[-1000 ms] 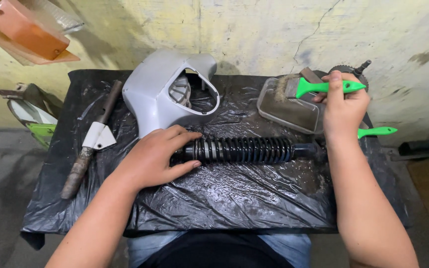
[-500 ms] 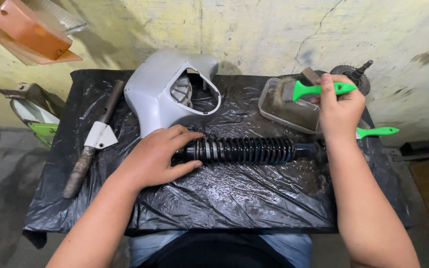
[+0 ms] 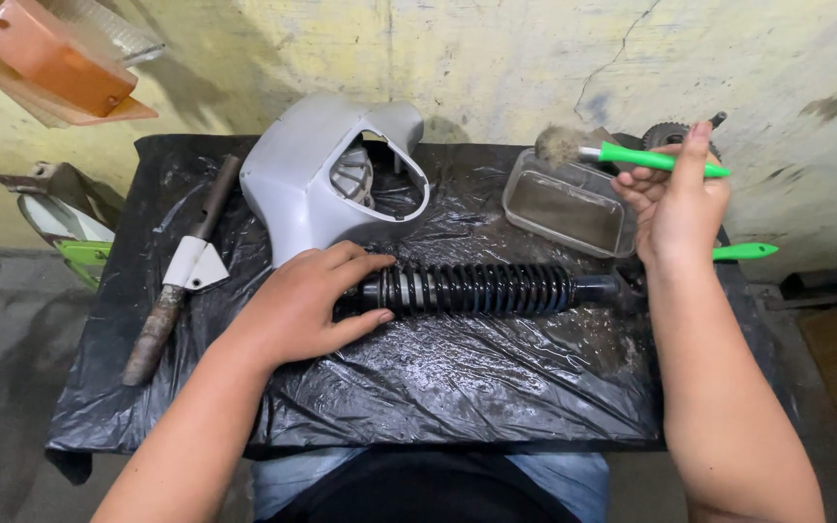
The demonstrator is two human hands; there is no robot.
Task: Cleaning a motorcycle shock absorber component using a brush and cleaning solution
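A black coil-spring shock absorber [image 3: 481, 289] lies flat across the middle of the black plastic sheet [image 3: 438, 387]. My left hand [image 3: 302, 305] rests on its left end, fingers curled over it. My right hand [image 3: 675, 203] is raised above the right end and grips a green-handled brush [image 3: 651, 159], its bristles pointing left over a clear plastic tray [image 3: 569, 203].
A grey scooter cover [image 3: 302, 174] stands behind the shock absorber. A rusty tube with a white bracket [image 3: 181, 271] lies at the left. A second green handle [image 3: 743, 252] and a gear [image 3: 668, 133] sit at the right, near the yellow wall. An orange part [image 3: 46, 58] hangs top left.
My right hand has turned the brush so its bristles lifted off the tray and now point left above it. My left hand and the shock absorber stayed put.
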